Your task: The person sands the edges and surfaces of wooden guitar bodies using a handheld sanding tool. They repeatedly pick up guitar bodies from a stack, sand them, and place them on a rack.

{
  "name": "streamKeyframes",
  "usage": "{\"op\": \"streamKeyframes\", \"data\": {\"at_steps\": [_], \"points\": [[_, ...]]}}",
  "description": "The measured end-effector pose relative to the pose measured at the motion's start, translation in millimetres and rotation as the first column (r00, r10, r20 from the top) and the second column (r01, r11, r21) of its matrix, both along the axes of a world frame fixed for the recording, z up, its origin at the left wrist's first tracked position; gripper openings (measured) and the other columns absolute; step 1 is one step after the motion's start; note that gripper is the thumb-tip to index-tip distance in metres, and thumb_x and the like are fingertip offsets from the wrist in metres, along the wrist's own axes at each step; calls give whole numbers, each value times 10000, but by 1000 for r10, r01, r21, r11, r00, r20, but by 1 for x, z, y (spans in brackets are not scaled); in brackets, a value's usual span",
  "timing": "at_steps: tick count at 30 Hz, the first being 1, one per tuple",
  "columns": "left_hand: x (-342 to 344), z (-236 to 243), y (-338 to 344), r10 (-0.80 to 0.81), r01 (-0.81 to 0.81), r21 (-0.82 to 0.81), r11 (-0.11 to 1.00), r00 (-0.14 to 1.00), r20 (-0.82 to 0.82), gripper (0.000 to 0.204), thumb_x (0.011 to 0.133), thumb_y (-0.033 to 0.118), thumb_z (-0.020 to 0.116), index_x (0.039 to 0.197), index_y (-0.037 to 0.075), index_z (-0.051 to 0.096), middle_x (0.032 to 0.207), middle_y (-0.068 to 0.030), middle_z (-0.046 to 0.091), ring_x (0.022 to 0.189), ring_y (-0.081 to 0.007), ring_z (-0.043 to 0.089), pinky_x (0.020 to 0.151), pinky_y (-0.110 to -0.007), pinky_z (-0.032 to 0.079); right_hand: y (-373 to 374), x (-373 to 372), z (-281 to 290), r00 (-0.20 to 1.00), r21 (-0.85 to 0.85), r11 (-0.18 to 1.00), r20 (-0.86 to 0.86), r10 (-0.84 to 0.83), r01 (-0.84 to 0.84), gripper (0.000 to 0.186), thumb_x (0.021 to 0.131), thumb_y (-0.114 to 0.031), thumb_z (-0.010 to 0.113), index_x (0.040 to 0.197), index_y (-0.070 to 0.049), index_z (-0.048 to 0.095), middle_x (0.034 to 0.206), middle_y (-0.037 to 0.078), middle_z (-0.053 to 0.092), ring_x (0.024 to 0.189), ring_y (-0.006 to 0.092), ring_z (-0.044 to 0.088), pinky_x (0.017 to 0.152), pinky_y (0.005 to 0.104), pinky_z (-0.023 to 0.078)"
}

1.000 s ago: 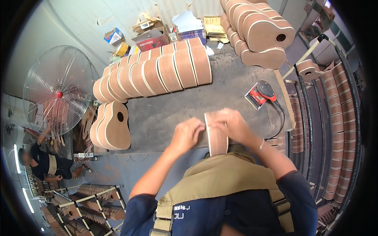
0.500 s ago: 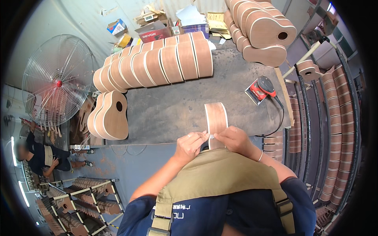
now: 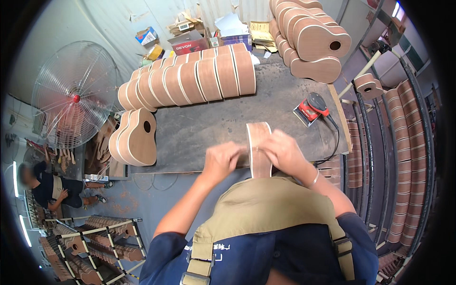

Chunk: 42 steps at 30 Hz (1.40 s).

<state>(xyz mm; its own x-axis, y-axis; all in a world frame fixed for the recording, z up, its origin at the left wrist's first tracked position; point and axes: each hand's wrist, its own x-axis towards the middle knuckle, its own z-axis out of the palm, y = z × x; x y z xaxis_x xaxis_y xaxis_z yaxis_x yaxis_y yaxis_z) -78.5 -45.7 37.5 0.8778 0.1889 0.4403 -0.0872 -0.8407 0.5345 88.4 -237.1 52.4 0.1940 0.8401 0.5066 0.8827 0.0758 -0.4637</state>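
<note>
A small wooden ukulele body [image 3: 259, 164] stands on its side at the table's near edge, against my apron, its light-edged curved side facing up. My left hand [image 3: 222, 158] is just left of it, slightly blurred, fingers curled in and fingertips pointing at its left edge. Over the body's right side lies my right hand [image 3: 284, 151], thumb and fingertips pinched together near the top surface. Whatever small thing the fingers hold is too blurred to name.
Rows of ukulele bodies [image 3: 199, 80] line the table's back, with more stacked at left [image 3: 137, 140] and back right [image 3: 320, 42]. A red and black sander [image 3: 311, 110] with a cord sits on the right. A large fan [image 3: 76, 97] and loaded racks [image 3: 403, 166] flank the table.
Both hands have moved away from me along the body's top. My left hand has shifted a little left, apart from the right, where the fingertips nearly met before.
</note>
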Motion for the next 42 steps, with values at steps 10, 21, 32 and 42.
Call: {"op": "streamKeyframes", "data": {"at_steps": [10, 21, 32, 42], "points": [[-35, -62, -26, -50, 39, 122, 992, 995, 87, 276, 809, 18, 734, 1070, 99, 772, 964, -77, 775, 753, -290, 716, 654, -393, 575, -26, -21, -54, 974, -31, 990, 178, 137, -134, 222, 814, -94, 678, 1031, -75, 723, 826, 53, 541, 756, 243, 590, 654, 348, 527], [57, 11, -5, 69, -68, -36, 997, 997, 20, 88, 864, 81, 772, 928, 38, 729, 766, -142, 619, 758, -365, 635, 668, -464, 513, 6, 24, -12, 961, 102, 963, -144, -234, 250, 96, 914, -45, 705, 994, -5, 742, 909, 150, 721, 822, 355, 692, 705, 416, 556], [29, -31, -15, -261, 256, 134, 957, 965, 21, 234, 741, -15, 717, 967, 43, 743, 832, -128, 598, 789, -336, 570, 713, -435, 490, -52, -7, -61, 987, 0, 993, -113, -116, 117, 323, 900, -82, 622, 1199, -38, 736, 1053, 123, 727, 926, 322, 687, 792, 420, 568], [92, -6, 17, -64, 63, -24, 998, 997, -48, 176, 886, 84, 746, 779, -7, 640, 783, -195, 547, 786, -410, 540, 686, -499, 455, 17, 66, -34, 915, -33, 985, -366, -169, 169, 277, 869, 25, 677, 1114, -52, 780, 951, 142, 712, 862, 348, 674, 754, 416, 555]]}}
